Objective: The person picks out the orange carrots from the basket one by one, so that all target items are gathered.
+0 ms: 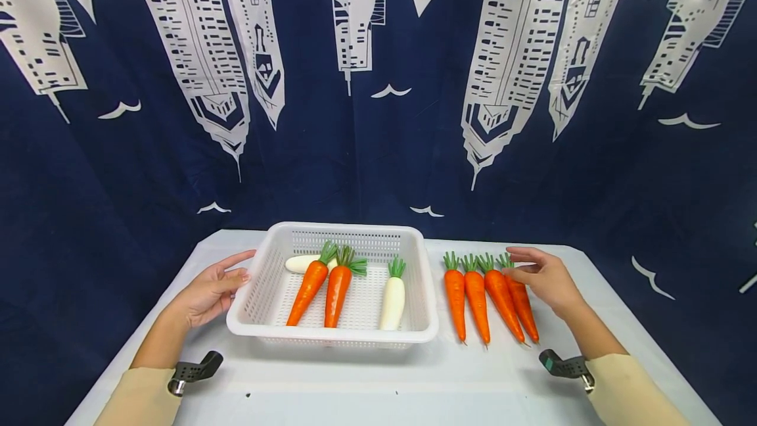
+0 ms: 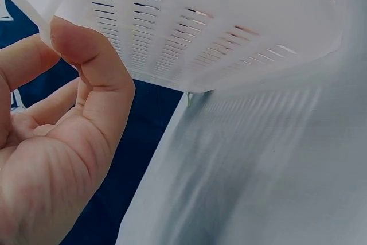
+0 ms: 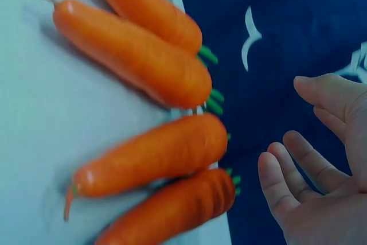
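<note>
In the head view my left hand pinches the left rim of a white plastic basket between thumb and fingers. The left wrist view shows the thumb bent against the slotted basket wall. Inside the basket lie two carrots with green tops, a white radish on the right, and another white radish partly hidden behind the carrots. My right hand hovers by the green top of the rightmost carrot in a row, its fingers apart and holding nothing.
Several loose carrots lie side by side on the white table, right of the basket, tops toward the back. Behind the table hangs a dark blue cloth with white building prints.
</note>
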The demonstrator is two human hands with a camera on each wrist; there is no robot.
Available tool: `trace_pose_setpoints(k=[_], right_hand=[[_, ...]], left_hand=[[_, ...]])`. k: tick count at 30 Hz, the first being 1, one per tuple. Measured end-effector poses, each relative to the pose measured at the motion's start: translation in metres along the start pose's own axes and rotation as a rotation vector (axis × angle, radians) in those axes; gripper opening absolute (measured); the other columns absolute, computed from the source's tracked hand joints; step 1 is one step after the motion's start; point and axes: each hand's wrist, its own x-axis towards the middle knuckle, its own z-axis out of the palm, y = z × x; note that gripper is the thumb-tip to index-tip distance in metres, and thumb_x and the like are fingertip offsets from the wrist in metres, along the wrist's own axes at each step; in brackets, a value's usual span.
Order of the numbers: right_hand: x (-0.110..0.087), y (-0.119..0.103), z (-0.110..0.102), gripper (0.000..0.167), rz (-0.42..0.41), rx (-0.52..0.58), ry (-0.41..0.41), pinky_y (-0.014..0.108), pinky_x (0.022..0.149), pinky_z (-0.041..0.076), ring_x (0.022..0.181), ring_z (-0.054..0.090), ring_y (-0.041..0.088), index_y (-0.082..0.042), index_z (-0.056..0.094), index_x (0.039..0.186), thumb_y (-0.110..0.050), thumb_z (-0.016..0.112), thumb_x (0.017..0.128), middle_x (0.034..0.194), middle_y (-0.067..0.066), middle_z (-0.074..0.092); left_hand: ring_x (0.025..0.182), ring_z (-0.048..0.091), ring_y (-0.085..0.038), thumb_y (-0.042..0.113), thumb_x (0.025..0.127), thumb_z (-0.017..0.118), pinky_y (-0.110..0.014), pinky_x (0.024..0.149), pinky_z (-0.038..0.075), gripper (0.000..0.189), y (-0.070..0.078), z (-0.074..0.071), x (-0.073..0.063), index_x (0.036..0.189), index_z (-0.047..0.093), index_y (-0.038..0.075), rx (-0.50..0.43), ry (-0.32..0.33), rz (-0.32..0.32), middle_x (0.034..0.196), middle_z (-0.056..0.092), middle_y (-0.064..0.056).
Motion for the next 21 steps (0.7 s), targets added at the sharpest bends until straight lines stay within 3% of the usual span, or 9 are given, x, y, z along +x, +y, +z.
trace_pose_setpoints(k=[5, 21], right_hand=[[-0.003, -0.015, 0.008, 0.053, -0.015, 0.015, -0.032, 0.045, 0.09, 0.061, 0.114, 0.066, 0.037, -0.009, 0.057, 0.143, -0.024, 0.074, 0.095, 0.142, 0.026, 0.058], [-0.013, -0.066, 0.042, 0.044, -0.091, 0.068, -0.148, 0.04, 0.088, 0.061, 0.108, 0.069, 0.027, -0.012, 0.067, 0.132, -0.027, 0.078, 0.092, 0.132, 0.015, 0.068]], left_hand=[[0.106, 0.072, -0.014, -0.004, 0.102, 0.053, -0.037, 0.091, 0.061, 0.074, -0.001, 0.0, 0.0, 0.162, 0.01, 0.005, 0.004, 0.005, -0.003, 0.118, 0.072, 0.003], [0.105, 0.072, -0.013, -0.004, 0.101, 0.054, -0.036, 0.09, 0.061, 0.074, 0.0, 0.0, 0.0, 0.162, 0.011, 0.004, 0.018, 0.013, 0.0, 0.116, 0.072, 0.005]])
